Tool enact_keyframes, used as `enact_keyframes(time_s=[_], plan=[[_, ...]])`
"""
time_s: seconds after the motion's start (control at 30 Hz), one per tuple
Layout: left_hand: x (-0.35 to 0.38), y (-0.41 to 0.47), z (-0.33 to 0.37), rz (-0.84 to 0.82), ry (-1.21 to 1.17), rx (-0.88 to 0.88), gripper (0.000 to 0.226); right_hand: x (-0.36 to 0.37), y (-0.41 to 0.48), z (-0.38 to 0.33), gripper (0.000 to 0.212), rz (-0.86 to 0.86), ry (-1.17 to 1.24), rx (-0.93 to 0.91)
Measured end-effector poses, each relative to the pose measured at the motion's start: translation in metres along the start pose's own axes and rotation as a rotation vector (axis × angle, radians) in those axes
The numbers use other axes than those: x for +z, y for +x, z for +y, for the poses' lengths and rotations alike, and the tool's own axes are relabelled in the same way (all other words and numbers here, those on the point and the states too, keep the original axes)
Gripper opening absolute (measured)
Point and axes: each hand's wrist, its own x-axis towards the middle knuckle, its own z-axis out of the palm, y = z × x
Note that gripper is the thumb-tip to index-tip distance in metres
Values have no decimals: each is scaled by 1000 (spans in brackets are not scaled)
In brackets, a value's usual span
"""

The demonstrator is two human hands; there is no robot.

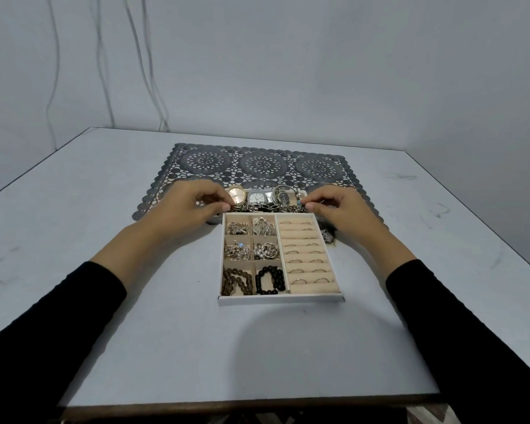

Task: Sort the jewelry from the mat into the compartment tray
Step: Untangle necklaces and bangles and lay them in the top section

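Observation:
The white compartment tray [280, 299] lies at the middle of the table, its far end on the dark lace mat [259, 163]. Small compartments hold silver pieces [236, 250] and dark bead bracelets [270, 280]; the beige rolls [303, 252] on the right hold several rings. Three watches, a gold watch [237, 194] among them, lie in the far row. My left hand [184, 212] pinches the tray's far left corner beside the gold watch. My right hand [340, 212] pinches the far right corner, next to a blue-beaded piece [299, 202].
A small black-and-white object [328, 235] lies on the mat just right of the tray, partly under my right wrist. The grey table [104, 209] stands against a pale wall with hanging cables [153, 87]. Black sleeves cover both forearms.

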Motion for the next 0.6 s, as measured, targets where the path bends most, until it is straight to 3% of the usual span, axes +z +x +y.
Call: enact_keyframes(time_s=[0.13, 0.33, 0.47, 0.6], plan=[[6, 4, -4, 35, 88, 93, 11, 1, -1, 3, 15, 12, 23, 11], [20, -4, 5, 158, 125, -19, 27, 3, -10, 6, 25, 37, -90, -16], [26, -15, 11, 76, 141, -163, 49, 8, -27, -5, 48, -25, -253, 32], [29, -29, 17, -41, 162, -208, 57, 13, -40, -10, 56, -77, -333, 96]])
